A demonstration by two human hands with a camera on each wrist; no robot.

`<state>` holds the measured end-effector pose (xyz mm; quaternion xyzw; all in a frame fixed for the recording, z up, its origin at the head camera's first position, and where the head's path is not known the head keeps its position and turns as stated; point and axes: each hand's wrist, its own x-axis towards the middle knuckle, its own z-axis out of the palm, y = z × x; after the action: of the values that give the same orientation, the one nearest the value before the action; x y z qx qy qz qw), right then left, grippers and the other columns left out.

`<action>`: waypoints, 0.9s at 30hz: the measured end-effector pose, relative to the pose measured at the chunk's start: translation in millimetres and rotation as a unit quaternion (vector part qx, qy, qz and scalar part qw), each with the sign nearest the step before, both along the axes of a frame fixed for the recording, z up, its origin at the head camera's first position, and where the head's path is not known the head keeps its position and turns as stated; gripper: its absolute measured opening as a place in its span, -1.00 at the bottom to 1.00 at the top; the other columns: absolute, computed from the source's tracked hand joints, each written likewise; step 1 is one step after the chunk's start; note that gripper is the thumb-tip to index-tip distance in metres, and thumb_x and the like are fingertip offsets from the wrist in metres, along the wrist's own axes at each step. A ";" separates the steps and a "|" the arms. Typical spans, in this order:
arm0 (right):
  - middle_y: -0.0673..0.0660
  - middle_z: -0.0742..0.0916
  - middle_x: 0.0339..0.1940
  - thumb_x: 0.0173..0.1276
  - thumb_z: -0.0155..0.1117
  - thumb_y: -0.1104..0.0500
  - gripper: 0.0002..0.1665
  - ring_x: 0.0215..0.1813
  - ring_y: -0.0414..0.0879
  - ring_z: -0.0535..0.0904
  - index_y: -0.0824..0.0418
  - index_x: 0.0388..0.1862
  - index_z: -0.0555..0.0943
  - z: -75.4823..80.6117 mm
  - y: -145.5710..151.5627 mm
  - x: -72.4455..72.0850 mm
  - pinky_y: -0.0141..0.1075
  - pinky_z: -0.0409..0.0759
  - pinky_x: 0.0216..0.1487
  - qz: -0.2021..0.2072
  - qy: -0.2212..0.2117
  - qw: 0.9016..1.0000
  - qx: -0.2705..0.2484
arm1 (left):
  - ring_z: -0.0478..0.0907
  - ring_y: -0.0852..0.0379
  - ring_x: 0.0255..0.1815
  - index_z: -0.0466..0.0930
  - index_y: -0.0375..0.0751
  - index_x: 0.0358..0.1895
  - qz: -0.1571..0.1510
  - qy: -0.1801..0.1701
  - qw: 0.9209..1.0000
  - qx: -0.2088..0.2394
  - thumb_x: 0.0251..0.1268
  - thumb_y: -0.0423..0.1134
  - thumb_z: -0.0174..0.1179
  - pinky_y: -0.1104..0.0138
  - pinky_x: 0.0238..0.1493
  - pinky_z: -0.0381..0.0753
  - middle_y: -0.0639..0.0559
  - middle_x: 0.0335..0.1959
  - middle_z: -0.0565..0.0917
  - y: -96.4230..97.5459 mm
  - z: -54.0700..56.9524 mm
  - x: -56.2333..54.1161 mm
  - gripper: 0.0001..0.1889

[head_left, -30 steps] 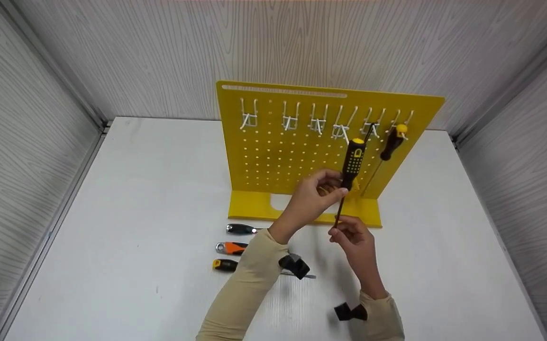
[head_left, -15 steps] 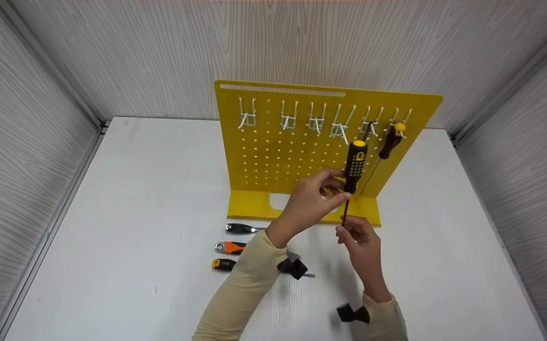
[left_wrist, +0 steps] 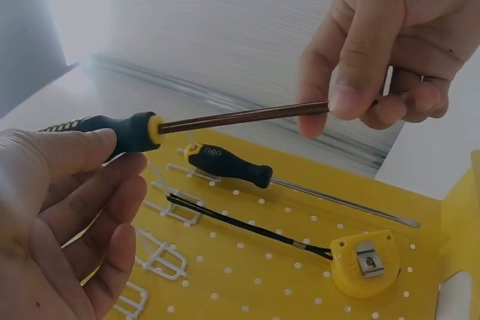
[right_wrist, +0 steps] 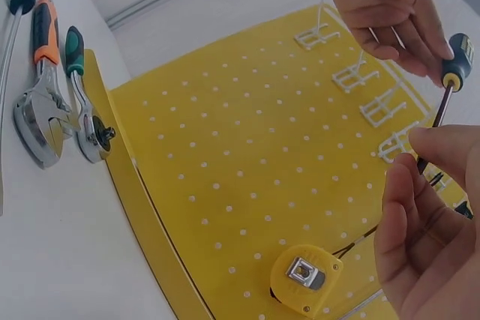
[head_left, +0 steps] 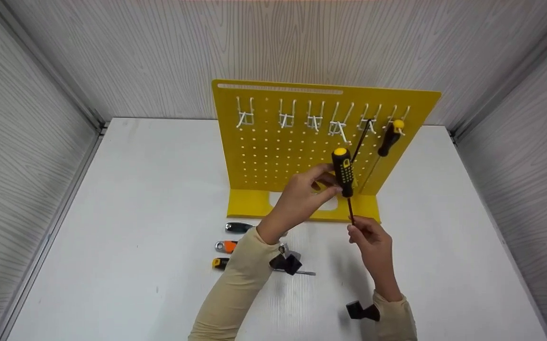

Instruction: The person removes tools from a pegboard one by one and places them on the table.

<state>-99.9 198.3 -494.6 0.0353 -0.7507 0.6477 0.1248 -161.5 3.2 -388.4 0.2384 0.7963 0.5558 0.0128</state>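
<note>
Upright in front of the pegboard is a screwdriver (head_left: 343, 173) with a black-and-yellow handle. My left hand (head_left: 297, 199) pinches it near the base of the handle. Down at the tip of its dark shaft (left_wrist: 240, 116), thumb and fingers of my right hand (head_left: 373, 248) pinch the metal. The yellow pegboard (head_left: 278, 151) carries a row of white hooks. A second screwdriver (left_wrist: 229, 164) hangs from the rightmost hook. Beside it, a yellow tape measure (left_wrist: 365, 264) hangs by its black strap; in the head view my left hand and the held screwdriver mostly hide it.
Left of the board's base, on the white table (head_left: 112, 227), lie a ratchet wrench (right_wrist: 84, 95), an adjustable wrench (right_wrist: 45, 88) with an orange-and-black handle, and another screwdriver (head_left: 220, 264). My left sleeve (head_left: 235, 289) covers parts of them in the head view.
The held screwdriver has swung over: its handle end shifted left while the tip moved right with my right hand. My left hand moved slightly left and keeps its grip.
</note>
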 end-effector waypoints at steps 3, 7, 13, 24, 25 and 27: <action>-0.06 0.63 -0.43 0.31 0.25 0.37 -0.77 -0.45 -0.21 0.52 0.49 -0.10 0.59 -1.7 6.3 -0.9 -0.46 0.57 -0.36 0.001 0.005 1.000 -0.009 | 0.64 0.15 -0.12 0.51 -0.18 0.15 0.003 0.002 1.000 0.012 0.28 -0.20 0.27 0.23 -0.06 0.58 -0.03 -0.14 0.74 -4.8 -0.3 -1.3 -0.61; -0.07 0.63 -0.44 0.32 0.21 0.41 -0.79 -0.47 -0.23 0.47 0.49 -0.08 0.60 -4.6 14.8 -2.0 -0.46 0.50 -0.40 0.006 0.032 0.999 -0.016 | 0.66 0.13 -0.14 0.51 -0.22 0.11 0.003 -0.008 1.000 0.018 0.24 -0.20 0.30 0.32 -0.10 0.59 -0.07 -0.13 0.74 -11.2 -6.6 -1.2 -0.60; 0.01 0.61 -0.47 0.33 0.18 0.44 -0.81 -0.49 -0.21 0.42 0.48 -0.10 0.61 -8.9 27.3 -3.6 -0.44 0.42 -0.45 0.001 0.053 0.998 -0.023 | 0.67 0.10 -0.17 0.49 -0.24 0.15 0.008 -0.019 0.999 0.025 0.18 -0.24 0.35 0.39 -0.16 0.54 -0.09 -0.12 0.74 -17.2 -21.0 -0.7 -0.54; 0.07 0.63 -0.44 0.34 0.23 0.34 -0.79 -0.46 -0.15 0.45 0.49 -0.14 0.59 -3.4 42.3 -6.6 -0.40 0.47 -0.40 -0.038 -0.004 0.997 -0.070 | 0.62 0.09 -0.22 0.47 -0.22 0.12 -0.011 -0.044 0.997 0.058 0.13 -0.34 0.36 0.28 -0.13 0.62 -0.19 -0.02 0.68 -22.2 -39.9 2.9 -0.54; 0.07 0.63 -0.43 0.34 0.24 0.33 -0.78 -0.46 -0.15 0.45 0.49 -0.14 0.59 -3.1 43.1 -7.3 -0.41 0.48 -0.40 -0.040 -0.009 0.997 -0.070 | 0.60 0.10 -0.23 0.47 -0.21 0.11 -0.008 -0.049 0.997 0.055 0.13 -0.33 0.36 0.29 -0.14 0.61 -0.18 -0.03 0.68 -22.6 -41.8 3.3 -0.55; 0.08 0.63 -0.42 0.34 0.25 0.30 -0.76 -0.45 -0.15 0.46 0.49 -0.13 0.59 -2.8 45.2 -8.8 -0.42 0.49 -0.39 -0.044 -0.021 0.997 -0.066 | 0.58 0.12 -0.25 0.47 -0.18 0.09 -0.003 -0.060 0.997 0.046 0.13 -0.31 0.37 0.32 -0.17 0.56 -0.15 -0.06 0.69 -23.3 -45.7 4.0 -0.56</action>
<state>-108.7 243.6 -497.4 -0.0200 -0.7096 0.6903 0.1397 -157.5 -20.1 -434.2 0.2073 0.7671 0.6050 0.0514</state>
